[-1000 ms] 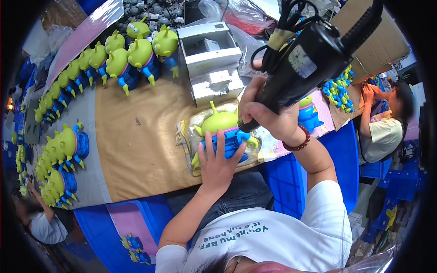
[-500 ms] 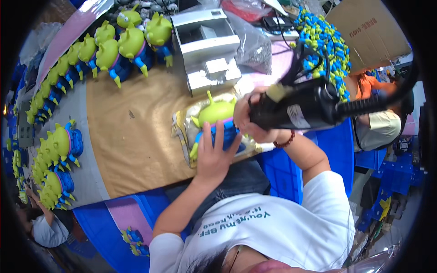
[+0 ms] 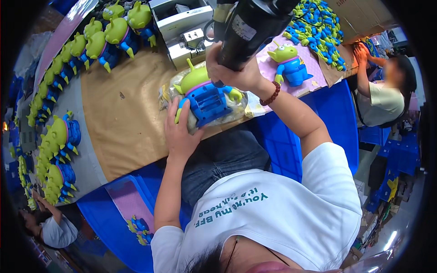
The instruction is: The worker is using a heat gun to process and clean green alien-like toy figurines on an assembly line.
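A green-headed, blue-bodied alien toy figure (image 3: 208, 103) lies back side up on a plastic-covered pad (image 3: 236, 109), its rectangular recess facing up. My left hand (image 3: 181, 132) holds the toy's left side, fingers along its arm and thumb by the lower edge. Above the toy's right side, my right hand (image 3: 236, 73) is wrapped round a black corded electric screwdriver (image 3: 252, 32), which tilts up toward the top edge. Its tip is mostly hidden by my hand. Another alien figure (image 3: 293, 68) stands on pink sheeting to the right.
Rows of alien figures (image 3: 114, 34) line the table's far left, with more (image 3: 59, 136) at the left edge. A white box-shaped device (image 3: 182, 22) stands behind the pad. Small blue and green parts (image 3: 321, 38) are heaped at far right. Blue bins (image 3: 282, 154) sit below the table; co-workers (image 3: 382, 91) sit either side.
The screwdriver has swung up and leftward in my right hand, baring the toy's back and the figure on the right. My left hand has slid left to the toy's side.
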